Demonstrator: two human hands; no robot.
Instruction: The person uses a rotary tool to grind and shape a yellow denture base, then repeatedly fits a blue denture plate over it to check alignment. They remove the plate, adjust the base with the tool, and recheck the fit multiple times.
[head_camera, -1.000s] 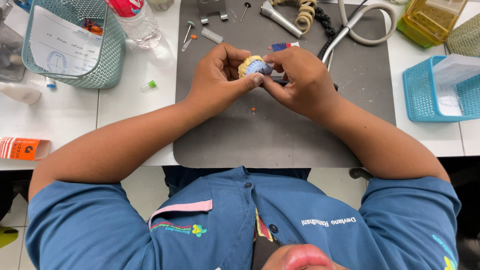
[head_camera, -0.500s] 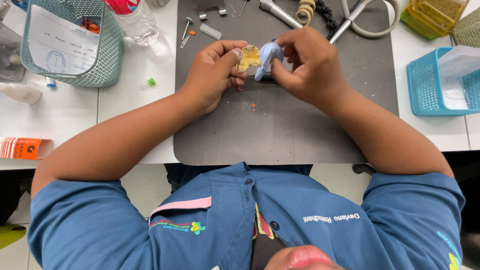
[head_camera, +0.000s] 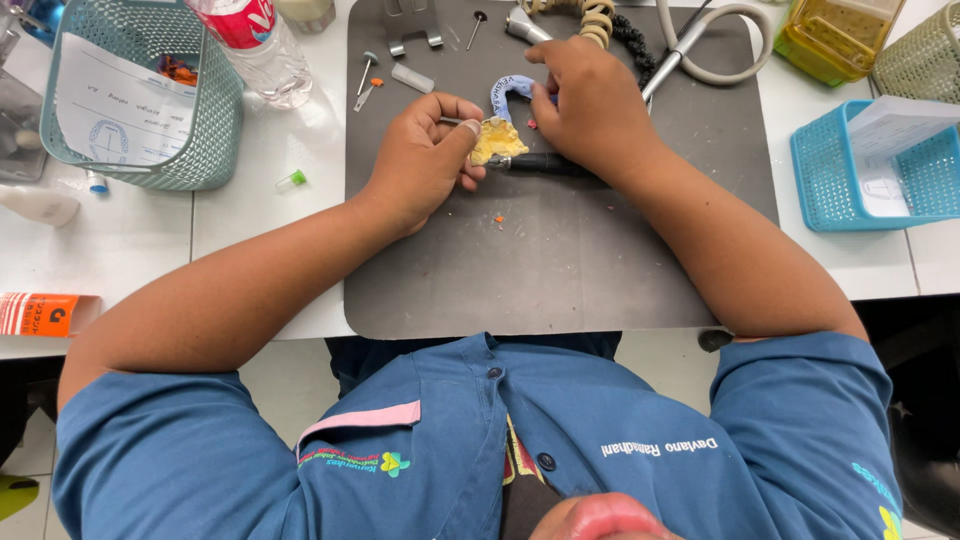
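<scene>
Yellow dental cast (head_camera: 497, 142) sits pinched in the left hand (head_camera: 425, 160), thumb on its near edge and fingers curled closed behind it, just above the upper middle of the dark grey mat (head_camera: 560, 260). Touching the cast's far side is a blue arch-shaped piece (head_camera: 512, 90), which the right hand (head_camera: 592, 110) grips with bent, closed fingers. A black handpiece (head_camera: 545, 163) lies under the right hand, its tip meeting the cast's right edge; whether the right hand also clasps it cannot be told.

On the mat's far edge lie small metal burs (head_camera: 368, 68), a clear short tube (head_camera: 412, 78), a metal clip (head_camera: 412, 25) and a grey hose (head_camera: 700, 55) beside a coiled beige cord (head_camera: 597, 18). A tiny orange crumb (head_camera: 499, 217) rests on the mat nearer the person than the cast.

Left of the mat stand a teal mesh basket (head_camera: 215, 120) with a paper sheet inside, a clear plastic bottle (head_camera: 262, 50) and a small green-capped vial (head_camera: 291, 181); an orange packet (head_camera: 45, 313) lies at the table's near left edge. Right of the mat are a blue basket (head_camera: 830, 190) holding paper and, farther off, a yellow box (head_camera: 835, 35).
</scene>
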